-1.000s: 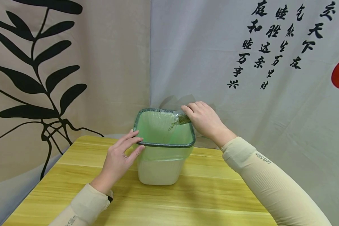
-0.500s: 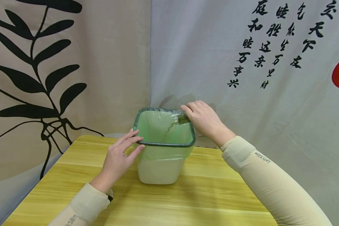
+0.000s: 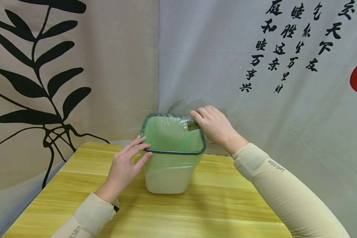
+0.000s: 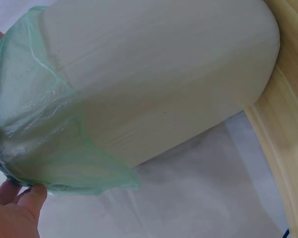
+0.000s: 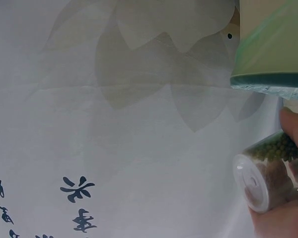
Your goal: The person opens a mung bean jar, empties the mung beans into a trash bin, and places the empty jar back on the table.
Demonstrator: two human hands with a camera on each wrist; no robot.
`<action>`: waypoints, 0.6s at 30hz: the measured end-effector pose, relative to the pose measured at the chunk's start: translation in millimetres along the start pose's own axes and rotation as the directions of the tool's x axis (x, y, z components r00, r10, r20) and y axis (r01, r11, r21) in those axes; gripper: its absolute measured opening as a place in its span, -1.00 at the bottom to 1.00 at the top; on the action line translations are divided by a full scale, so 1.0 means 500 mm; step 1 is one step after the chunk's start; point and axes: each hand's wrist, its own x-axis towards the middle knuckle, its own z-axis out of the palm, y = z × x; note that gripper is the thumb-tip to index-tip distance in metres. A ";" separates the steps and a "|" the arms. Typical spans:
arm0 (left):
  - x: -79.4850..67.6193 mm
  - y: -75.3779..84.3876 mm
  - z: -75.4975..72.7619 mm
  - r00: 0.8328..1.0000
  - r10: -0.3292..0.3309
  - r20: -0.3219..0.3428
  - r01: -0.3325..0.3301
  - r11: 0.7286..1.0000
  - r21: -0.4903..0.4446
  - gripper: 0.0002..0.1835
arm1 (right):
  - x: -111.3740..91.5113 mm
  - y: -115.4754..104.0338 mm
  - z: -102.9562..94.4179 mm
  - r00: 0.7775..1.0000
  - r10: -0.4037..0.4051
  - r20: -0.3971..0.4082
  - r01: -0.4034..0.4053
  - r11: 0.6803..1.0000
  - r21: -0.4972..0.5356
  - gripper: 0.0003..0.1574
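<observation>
A whitish plastic trash bin (image 3: 169, 181), lined with a thin green bag (image 3: 166, 162) folded over its dark rim, stands upright on the table. My left hand (image 3: 125, 168) holds the bin at its near left corner, thumb on the front side and fingertips at the rim. In the left wrist view the bag's loose edge (image 4: 84, 119) hangs down the outer wall. My right hand (image 3: 215, 127) grips a small clear jar (image 3: 192, 125) partly filled with small green beans (image 5: 275, 148). The jar lies tilted on its side, its mouth over the bin's right part.
The bin stands on a yellow wood-grain table (image 3: 232, 198), toward the far edge. Close behind hangs a pale cloth backdrop (image 3: 211, 66) with dark characters, beside a beige one (image 3: 122, 66) printed with a black plant.
A thin stream of beans was falling from the jar's mouth into the bin in the earlier frames; now none shows there. Both hands have stayed nearly still.
</observation>
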 end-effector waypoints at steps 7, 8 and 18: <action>0.002 0.001 0.001 1.000 0.011 -0.008 -0.011 1.000 0.002 -0.65 | 0.001 0.002 0.002 1.000 -0.012 -0.009 0.012 1.000 -0.014 -0.51; 0.002 0.001 0.001 1.000 0.013 -0.009 -0.013 1.000 0.003 -0.65 | 0.001 0.002 0.002 1.000 -0.014 -0.009 0.013 1.000 -0.015 -0.51; 0.002 0.002 0.001 1.000 0.017 -0.008 -0.017 1.000 0.007 -0.65 | 0.003 0.002 0.004 1.000 -0.018 -0.002 0.018 1.000 -0.022 -0.47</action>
